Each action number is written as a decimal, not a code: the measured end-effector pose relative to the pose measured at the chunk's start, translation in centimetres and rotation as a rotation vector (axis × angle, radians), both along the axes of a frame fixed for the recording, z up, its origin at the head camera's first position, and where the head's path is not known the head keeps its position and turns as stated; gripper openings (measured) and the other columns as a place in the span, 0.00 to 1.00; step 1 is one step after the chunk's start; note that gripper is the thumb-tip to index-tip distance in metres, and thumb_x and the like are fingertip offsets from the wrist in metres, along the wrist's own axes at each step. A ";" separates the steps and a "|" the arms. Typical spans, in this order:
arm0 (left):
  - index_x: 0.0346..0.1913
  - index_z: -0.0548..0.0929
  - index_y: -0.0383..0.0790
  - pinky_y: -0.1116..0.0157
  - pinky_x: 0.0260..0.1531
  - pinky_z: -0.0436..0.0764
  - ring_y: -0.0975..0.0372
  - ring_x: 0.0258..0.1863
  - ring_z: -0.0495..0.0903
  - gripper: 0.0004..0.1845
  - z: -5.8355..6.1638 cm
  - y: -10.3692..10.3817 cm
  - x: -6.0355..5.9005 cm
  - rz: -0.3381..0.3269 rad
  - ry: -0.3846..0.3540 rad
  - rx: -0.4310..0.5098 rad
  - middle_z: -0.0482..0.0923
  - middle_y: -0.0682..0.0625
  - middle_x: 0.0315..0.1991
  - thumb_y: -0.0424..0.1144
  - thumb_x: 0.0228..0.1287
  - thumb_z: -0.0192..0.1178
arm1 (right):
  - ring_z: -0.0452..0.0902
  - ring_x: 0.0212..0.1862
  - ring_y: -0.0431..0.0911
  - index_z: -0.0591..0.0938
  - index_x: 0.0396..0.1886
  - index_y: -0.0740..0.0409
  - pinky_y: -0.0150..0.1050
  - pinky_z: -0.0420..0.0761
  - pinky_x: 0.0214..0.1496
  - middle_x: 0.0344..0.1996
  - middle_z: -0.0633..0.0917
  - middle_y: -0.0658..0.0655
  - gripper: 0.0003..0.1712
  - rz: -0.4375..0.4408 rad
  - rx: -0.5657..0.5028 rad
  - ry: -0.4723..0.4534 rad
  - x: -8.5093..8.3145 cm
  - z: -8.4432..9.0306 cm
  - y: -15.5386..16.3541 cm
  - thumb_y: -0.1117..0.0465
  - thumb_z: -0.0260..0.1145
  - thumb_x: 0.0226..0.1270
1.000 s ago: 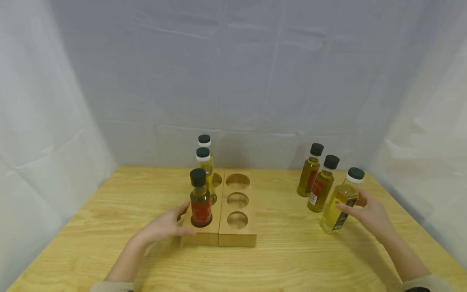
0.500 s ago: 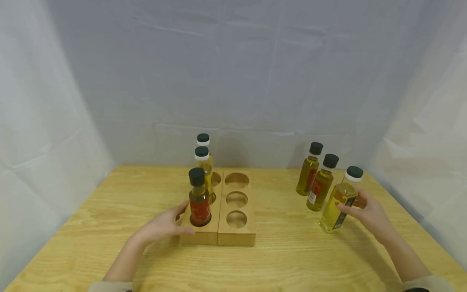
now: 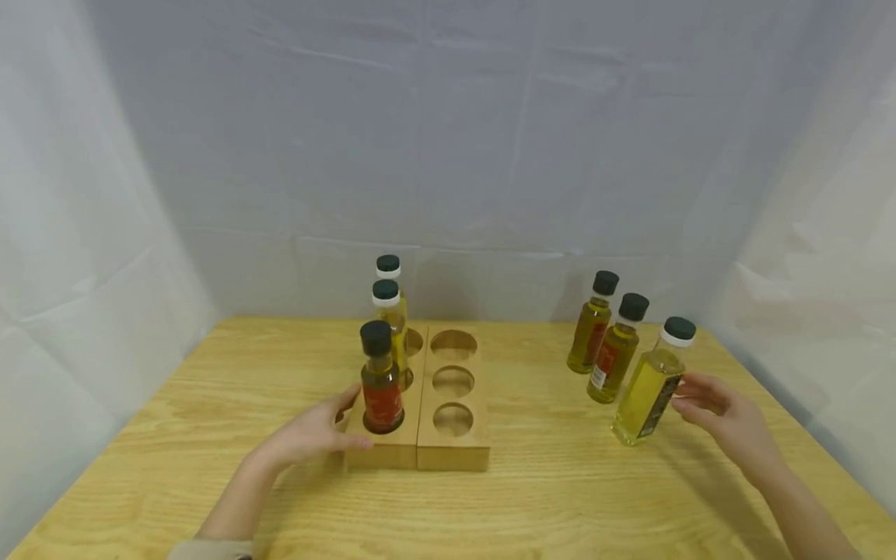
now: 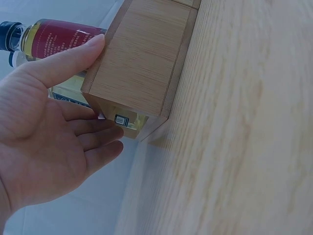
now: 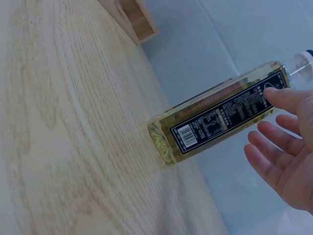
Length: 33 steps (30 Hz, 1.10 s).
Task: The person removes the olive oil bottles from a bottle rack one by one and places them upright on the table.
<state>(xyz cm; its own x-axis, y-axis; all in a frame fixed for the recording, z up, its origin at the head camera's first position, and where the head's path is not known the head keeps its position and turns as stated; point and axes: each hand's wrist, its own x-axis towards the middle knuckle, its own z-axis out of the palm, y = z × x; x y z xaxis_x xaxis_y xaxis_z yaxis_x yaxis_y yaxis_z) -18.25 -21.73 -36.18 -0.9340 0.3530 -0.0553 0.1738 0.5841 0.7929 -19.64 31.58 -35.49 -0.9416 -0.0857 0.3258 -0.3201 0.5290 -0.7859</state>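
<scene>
Three bottles (image 3: 383,342) already stand in the wooden rack (image 3: 418,404) at centre frame, steadied by the flat-fingered left hand (image 3: 315,434), three holes remain, and the right hand (image 3: 728,416), fingers spread, touches the nearest loose bottle (image 3: 647,385) at right.

Both hands bare, no rings/watch visible. Left hand (image 3: 311,437), right hand (image 3: 728,420). Beige sleeve cuff (image 3: 210,550) at left forearm, nearer cam than wooden block (image 3: 448,455).

six oil bottles (image 3: 382,381): three in the wooden holder (image 3: 418,404), three on the table (image 3: 532,498); three holes empty; two hands (image 3: 311,434).
</scene>
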 end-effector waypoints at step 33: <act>0.69 0.47 0.23 0.41 0.58 0.63 0.32 0.60 0.59 0.54 -0.1 -0.1 -0.1 0.011 0.004 -0.018 0.49 0.27 0.67 0.51 0.52 0.68 | 0.78 0.43 0.46 0.77 0.53 0.64 0.33 0.80 0.42 0.43 0.82 0.60 0.21 0.216 -0.094 -0.050 -1.8 2.3 -14.8 0.58 0.65 0.62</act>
<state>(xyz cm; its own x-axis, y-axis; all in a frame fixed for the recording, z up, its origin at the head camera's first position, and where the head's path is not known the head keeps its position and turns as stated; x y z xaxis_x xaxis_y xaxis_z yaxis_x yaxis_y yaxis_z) -18.32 -21.80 -36.23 -0.9379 0.3421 -0.0575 0.1710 0.6002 0.7814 -21.40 16.75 -33.22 -0.9199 -0.2579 0.2955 -0.3773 0.3760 -0.8463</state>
